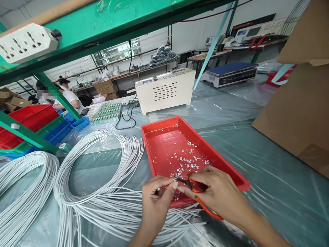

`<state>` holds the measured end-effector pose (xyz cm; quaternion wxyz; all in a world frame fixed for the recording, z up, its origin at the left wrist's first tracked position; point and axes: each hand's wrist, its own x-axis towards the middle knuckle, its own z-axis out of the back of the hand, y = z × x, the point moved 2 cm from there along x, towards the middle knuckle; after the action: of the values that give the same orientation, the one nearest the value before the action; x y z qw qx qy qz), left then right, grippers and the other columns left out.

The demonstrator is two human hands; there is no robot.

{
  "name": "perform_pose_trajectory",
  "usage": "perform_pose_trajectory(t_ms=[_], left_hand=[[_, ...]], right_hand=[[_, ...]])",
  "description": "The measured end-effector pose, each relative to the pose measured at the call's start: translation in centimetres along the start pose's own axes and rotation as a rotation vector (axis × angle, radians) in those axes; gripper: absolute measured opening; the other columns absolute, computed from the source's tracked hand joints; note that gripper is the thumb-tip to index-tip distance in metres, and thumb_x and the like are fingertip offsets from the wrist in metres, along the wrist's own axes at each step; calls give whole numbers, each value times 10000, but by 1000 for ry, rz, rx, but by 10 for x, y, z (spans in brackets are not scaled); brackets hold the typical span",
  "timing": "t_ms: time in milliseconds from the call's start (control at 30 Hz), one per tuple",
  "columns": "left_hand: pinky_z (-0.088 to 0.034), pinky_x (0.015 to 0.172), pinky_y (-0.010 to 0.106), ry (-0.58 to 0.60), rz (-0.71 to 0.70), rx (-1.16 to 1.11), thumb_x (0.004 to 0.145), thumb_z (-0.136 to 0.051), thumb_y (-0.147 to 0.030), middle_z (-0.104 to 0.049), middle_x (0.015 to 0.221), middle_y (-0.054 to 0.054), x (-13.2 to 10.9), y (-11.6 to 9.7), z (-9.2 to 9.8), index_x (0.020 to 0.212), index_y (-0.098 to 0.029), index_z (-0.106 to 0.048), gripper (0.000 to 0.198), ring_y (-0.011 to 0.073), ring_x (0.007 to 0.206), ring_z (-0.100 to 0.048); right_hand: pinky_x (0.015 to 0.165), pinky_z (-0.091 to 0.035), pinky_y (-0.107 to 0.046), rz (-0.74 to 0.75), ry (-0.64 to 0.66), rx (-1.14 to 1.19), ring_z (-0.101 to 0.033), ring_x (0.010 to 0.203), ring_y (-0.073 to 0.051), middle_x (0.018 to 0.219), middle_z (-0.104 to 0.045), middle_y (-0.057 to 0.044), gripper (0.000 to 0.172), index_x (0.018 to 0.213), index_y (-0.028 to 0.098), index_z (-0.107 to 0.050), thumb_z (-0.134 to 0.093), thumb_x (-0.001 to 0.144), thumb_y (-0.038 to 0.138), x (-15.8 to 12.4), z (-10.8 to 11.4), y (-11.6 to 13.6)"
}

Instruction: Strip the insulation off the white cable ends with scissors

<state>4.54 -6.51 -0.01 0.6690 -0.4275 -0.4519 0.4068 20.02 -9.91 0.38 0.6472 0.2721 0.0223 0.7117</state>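
Note:
My left hand (157, 193) pinches the end of a white cable between thumb and forefinger, over the near end of a red tray (167, 137). In my right hand (218, 188) are scissors (203, 202) with orange handles, their dark blades touching or very near the cable end at my left fingertips. Small white scraps (189, 161) lie scattered across the tray floor. A large coil of white cables (102, 195) spreads on the table at the left, its loose ends running beneath my hands. Whether the blades are closed on the cable, I cannot tell.
Another cable coil (28, 192) lies far left. Behind the tray stand a cream metal box (166, 91) and a blue-topped scale (228, 73). A cardboard box (295, 120) rises at right. Stacked bins (33, 120) and two people (68, 97) are at left. A green beam (115, 20) crosses overhead.

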Motion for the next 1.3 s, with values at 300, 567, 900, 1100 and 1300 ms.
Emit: perform_pose_trajectory(t_ms=[300, 567, 900, 1100, 1300], left_hand=[[-430, 563, 218, 63, -200, 112, 797, -552, -123, -666, 679, 41, -4, 0, 2, 832, -151, -688, 143, 132, 600, -568], [-437, 556, 215, -9, -188, 174, 777, -589, -139, -657, 646, 28, -5, 0, 2, 716, -143, -639, 79, 128, 582, -577], [-474, 630, 213, -67, -360, 287, 755, -588, -47, -689, 757, 48, -7, 0, 1, 814, -141, -650, 127, 133, 688, -632], [-459, 581, 212, -62, -254, 234, 760, -573, -71, -609, 733, 46, -8, -2, -2, 806, -140, -681, 136, 127, 652, -585], [-439, 589, 227, -31, -308, 286, 775, -563, -99, -630, 684, 55, -16, 0, -7, 777, -127, -671, 112, 132, 616, -572]], right_hand=[[548, -279, -231, 69, -134, -32, -369, 443, -118, 402, -445, 43, 443, 477, 189, -402, -491, 807, 470, 0, 2, 2], [519, -244, -227, -50, 26, 26, -387, 471, -123, 410, -438, 43, 473, 476, 185, -350, -507, 777, 513, -2, -4, 3], [488, -255, -239, -165, 182, 59, -438, 483, -144, 438, -442, 33, 444, 488, 197, -343, -530, 744, 507, -3, -5, 7], [465, -339, -223, -185, 53, 380, -469, 496, -127, 516, -493, 22, 348, 548, 193, -479, -542, 771, 452, 0, -3, 8], [487, -401, -212, -212, -67, 543, -507, 517, -129, 546, -549, 11, 303, 575, 167, -559, -559, 782, 389, -1, -7, 12]])
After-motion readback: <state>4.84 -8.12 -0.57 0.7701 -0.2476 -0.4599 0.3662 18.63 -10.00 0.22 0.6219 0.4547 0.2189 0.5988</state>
